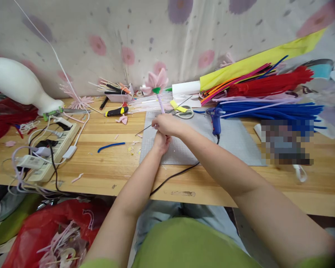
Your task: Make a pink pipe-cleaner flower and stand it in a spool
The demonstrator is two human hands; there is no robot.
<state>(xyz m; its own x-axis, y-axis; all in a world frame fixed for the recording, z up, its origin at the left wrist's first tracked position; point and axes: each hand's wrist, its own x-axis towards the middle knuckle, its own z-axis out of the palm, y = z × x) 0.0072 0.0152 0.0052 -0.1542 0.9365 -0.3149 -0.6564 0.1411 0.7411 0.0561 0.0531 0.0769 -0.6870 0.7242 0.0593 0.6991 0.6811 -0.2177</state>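
Head view: right hand (167, 125) and left hand (162, 143) clasp a fuzzy pink flower's (157, 80) slim lilac stem (160, 103).

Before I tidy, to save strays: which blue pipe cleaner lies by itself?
The short, curved pipe cleaner left of the cutting mat; longer blue pipe cleaners lie bundled right.

Bright, fairly even light covers the pale wooden desk (100, 171), with soft pale streaks down the white flower-patterned sheet (188, 41) behind. Shade gathers below the desk. Wide-angle stretching pulls the sides — the right-hand corners darken — and a coarse pixel mosaic (287, 143) obscures a patch at right.
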